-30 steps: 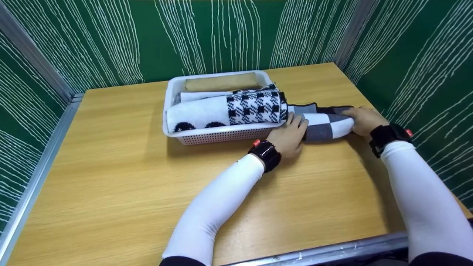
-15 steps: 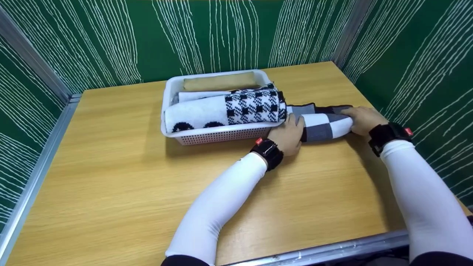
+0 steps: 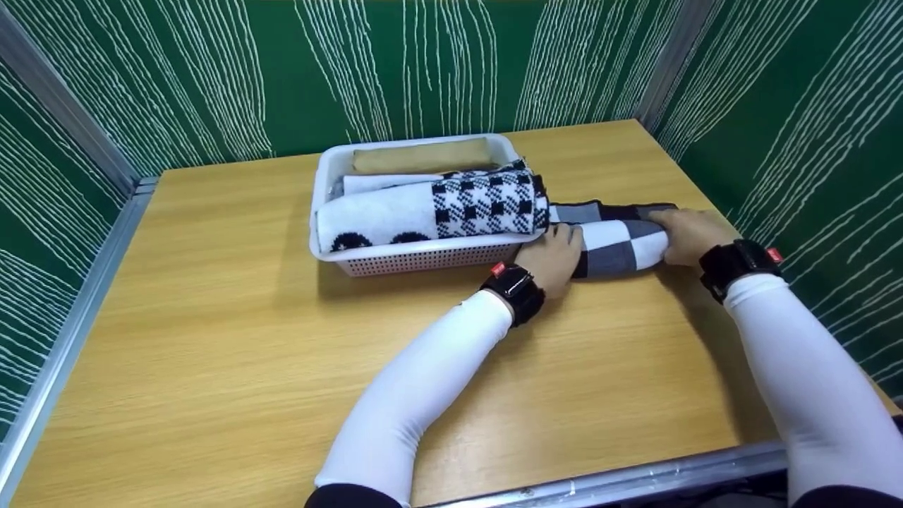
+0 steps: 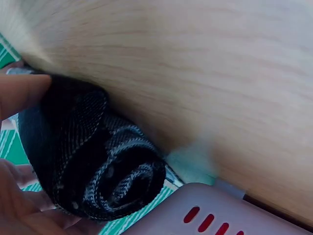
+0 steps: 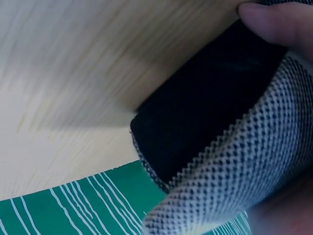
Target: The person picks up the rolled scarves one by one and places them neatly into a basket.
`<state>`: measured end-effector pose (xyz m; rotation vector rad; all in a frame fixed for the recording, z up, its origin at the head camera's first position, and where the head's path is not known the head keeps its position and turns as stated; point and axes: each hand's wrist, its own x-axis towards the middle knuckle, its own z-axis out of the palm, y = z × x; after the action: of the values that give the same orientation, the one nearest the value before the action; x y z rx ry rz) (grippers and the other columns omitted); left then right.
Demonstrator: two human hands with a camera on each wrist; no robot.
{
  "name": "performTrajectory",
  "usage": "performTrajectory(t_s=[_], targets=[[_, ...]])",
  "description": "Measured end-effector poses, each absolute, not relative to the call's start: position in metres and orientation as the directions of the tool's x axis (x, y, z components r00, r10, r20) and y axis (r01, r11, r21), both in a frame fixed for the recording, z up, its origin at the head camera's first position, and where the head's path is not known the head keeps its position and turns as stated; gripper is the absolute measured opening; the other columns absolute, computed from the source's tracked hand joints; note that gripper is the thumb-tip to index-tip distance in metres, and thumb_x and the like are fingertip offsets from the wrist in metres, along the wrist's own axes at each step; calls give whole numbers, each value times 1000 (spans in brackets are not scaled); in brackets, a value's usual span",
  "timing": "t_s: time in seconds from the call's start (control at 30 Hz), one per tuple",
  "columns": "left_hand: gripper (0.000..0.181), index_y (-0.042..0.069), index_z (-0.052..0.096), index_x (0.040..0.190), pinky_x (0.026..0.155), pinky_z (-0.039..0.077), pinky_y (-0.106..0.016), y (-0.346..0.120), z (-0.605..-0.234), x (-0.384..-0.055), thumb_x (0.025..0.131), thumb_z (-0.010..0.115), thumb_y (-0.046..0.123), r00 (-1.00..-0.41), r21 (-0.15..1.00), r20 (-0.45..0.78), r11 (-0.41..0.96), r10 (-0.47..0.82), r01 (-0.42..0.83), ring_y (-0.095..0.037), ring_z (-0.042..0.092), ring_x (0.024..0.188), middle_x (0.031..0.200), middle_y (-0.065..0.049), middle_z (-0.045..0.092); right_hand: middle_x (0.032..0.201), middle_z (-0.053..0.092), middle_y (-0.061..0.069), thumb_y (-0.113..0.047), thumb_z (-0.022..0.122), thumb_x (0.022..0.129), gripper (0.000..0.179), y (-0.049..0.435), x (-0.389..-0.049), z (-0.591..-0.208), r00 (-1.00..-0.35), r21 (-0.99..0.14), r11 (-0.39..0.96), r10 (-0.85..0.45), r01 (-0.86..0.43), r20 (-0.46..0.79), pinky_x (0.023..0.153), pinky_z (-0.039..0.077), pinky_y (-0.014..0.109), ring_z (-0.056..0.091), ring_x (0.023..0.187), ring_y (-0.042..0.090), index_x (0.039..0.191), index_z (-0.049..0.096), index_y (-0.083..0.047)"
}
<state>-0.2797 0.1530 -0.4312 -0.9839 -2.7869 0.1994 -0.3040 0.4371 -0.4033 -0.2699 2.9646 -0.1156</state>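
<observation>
A rolled cloth [image 3: 610, 248] with grey, white and black checks lies on the table against the right side of a white basket [image 3: 328, 247]. At its left end my left hand [image 3: 552, 259] grips the roll. In the left wrist view the thumb [image 4: 24, 90] lies on one side of the dark spiral end and the fingers on the other. My right hand [image 3: 697, 236] holds the opposite end. The right wrist view has the thumb [image 5: 274, 22] over a black fold, with the grey-speckled layer [image 5: 234, 156] hanging loose beside it.
The basket carries a white cloth roll with black houndstooth [image 3: 487, 204] jutting over its rim, and a beige roll [image 3: 423, 155] behind. Green walls [image 3: 458, 70] with white streaks close off the back and sides. A metal rail [image 3: 607, 480] runs along the table's front edge.
My right hand and the checked roll's right end have shifted slightly left and toward me. My left hand keeps its place at the left end. The basket has not moved.
</observation>
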Motion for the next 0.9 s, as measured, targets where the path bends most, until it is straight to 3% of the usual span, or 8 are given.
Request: performTrajectory(t_s=[0.13,0.4,0.67,0.9], targets=[[72,10,41,165,86,64,-28,153,-429,-280,98,66,20,-778,-133,100,783,621,608,-20,60,133,152,-7,56,146,58,40,-1,74,77,83,436,-303,-405,-972,-106,981,-176,-161,-156,118,37,78,52,137,64,156,50,4],[58,16,45,163,65,64,-27,154,-427,-273,106,56,22,-817,-155,104,821,567,550,-11,69,103,136,-7,67,143,61,41,0,69,79,77,433,-302,-400,-967,-111,981,-177,-159,-181,109,48,74,58,129,62,154,55,1],[72,12,36,167,68,65,-30,148,-420,-273,100,63,16,-815,-35,-15,814,580,580,-14,69,101,147,-10,64,141,61,42,2,67,73,85,429,-304,-393,-957,-120,982,-172,-147,-233,89,55,62,60,109,47,157,53,-3],[85,11,30,169,80,65,-32,145,-417,-276,96,73,21,-787,42,-114,795,606,606,-18,70,108,153,-11,58,140,62,39,5,68,71,88,427,-305,-391,-944,-148,977,-188,-152,-272,83,54,54,58,107,45,157,54,-2]])
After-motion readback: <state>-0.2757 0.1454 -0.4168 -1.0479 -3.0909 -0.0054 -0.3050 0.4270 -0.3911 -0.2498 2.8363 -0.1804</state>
